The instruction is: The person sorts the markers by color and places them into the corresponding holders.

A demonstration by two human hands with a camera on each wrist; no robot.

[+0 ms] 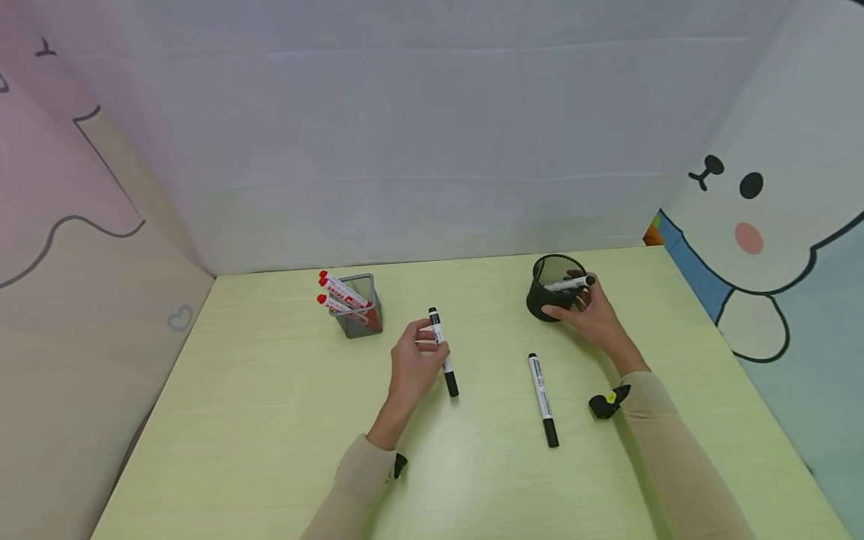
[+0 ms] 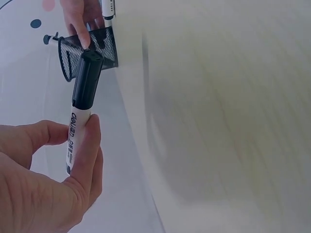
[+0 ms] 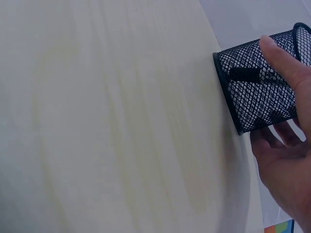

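Observation:
My left hand (image 1: 415, 364) pinches a white whiteboard marker (image 1: 443, 352) with black ends between thumb and fingers. In the left wrist view the marker's black cap (image 2: 88, 80) points up and away from the palm. On the right, my right hand (image 1: 590, 315) grips the round black mesh pen cup (image 1: 544, 298) from its right side, the thumb across the mesh. One black-and-white marker (image 1: 570, 284) leans inside that cup, its end over the rim. Through the mesh in the right wrist view shows the marker's black end (image 3: 244, 74).
Another black-and-white marker (image 1: 542, 397) lies on the pale table (image 1: 270, 435) between the forearms. A square grey mesh holder (image 1: 354, 326) with several red-capped markers (image 1: 344, 291) stands at the back left. Printed cloth walls (image 1: 432, 150) enclose the table's back and sides.

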